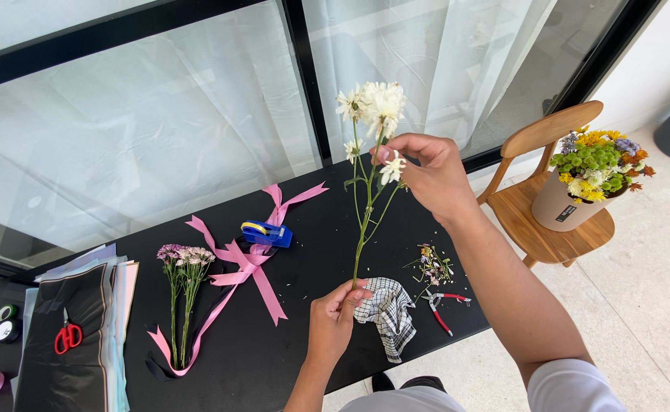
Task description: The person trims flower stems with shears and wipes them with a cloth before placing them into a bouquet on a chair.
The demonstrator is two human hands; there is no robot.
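Both hands, left (331, 317) low, right (426, 172) high, pinch a white-flowered stem (365, 221).

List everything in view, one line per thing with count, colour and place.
Flower stem: one, white blooms, held upright over the table
Table: one, black, by the window
Flower bunch: one, pale purple, table left
Ribbon: one, pink, table centre
Tape dispenser: one, blue, behind ribbon
Cloth: one, black-and-white check, near left hand
Pruners: one, red handles, beside cloth
Scissors: one, red, on paper sheets
Chair: one, wooden, right
Potted bouquet: one, mixed colours, on chair
Left hand: grips stem base
Right hand: pinches near blooms
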